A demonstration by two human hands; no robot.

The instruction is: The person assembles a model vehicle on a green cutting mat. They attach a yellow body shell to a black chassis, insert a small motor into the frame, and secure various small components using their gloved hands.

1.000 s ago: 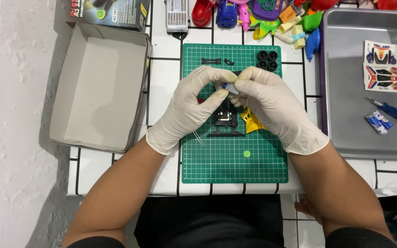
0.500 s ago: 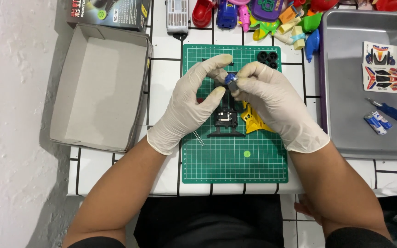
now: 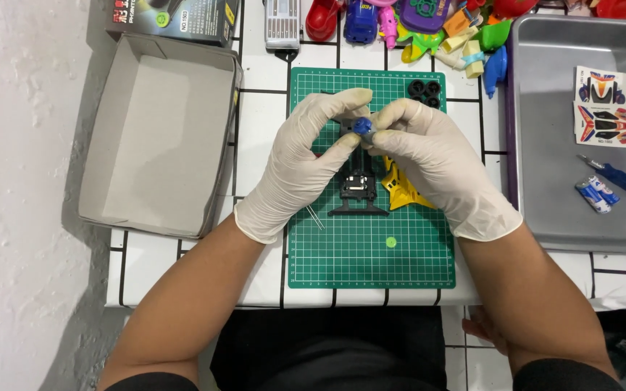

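Observation:
Both my hands wear white gloves and meet over a green cutting mat [image 3: 371, 253]. Between the fingertips of my left hand [image 3: 306, 163] and my right hand [image 3: 429, 156] sits a small blue part [image 3: 362, 127], pinched from both sides. Under the hands lies a black toy-car chassis [image 3: 358, 192] with a yellow body piece [image 3: 400, 192] beside it on the right. A thin metal pin [image 3: 316, 216] lies near my left wrist. Several small black tyres [image 3: 425, 90] rest at the mat's far right corner. A small green dot-like piece [image 3: 391, 242] lies on the mat in front.
An open grey cardboard box [image 3: 157, 137] stands left of the mat. A grey metal tray [image 3: 588, 130] on the right holds sticker sheets [image 3: 610, 123], a blue screwdriver [image 3: 614, 174] and a small battery [image 3: 594, 194]. Colourful plastic toys [image 3: 429, 22] crowd the far edge.
Both hands have lifted slightly toward the far side of the mat with the blue part between them; the chassis shows more beneath them.

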